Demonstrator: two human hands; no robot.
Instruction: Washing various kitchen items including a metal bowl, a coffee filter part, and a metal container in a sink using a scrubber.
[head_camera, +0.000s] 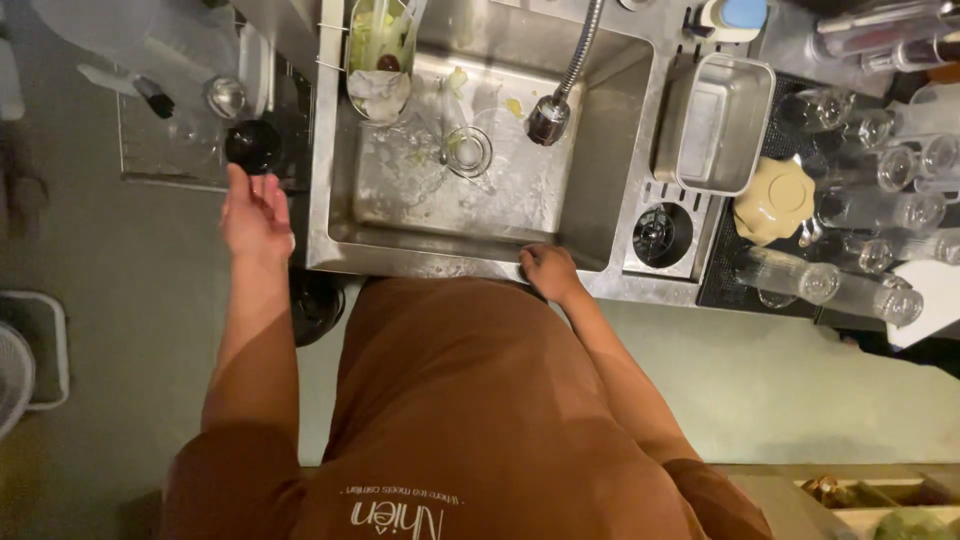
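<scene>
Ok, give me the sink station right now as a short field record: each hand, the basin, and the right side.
left hand: open, reaching toward dark round cup, not gripping it
right hand: resting on front rim of sink
basin: clear glass, strainer with scraps, hose faucet
right side: metal tray, rows of glasses on dark mat

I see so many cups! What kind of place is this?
Probably a café or bar washing-up station: a deep stainless steel sink with a bendy spray tap, rows of clear drinking glasses drying on a black mat, and a built-in glass rinser.
</scene>
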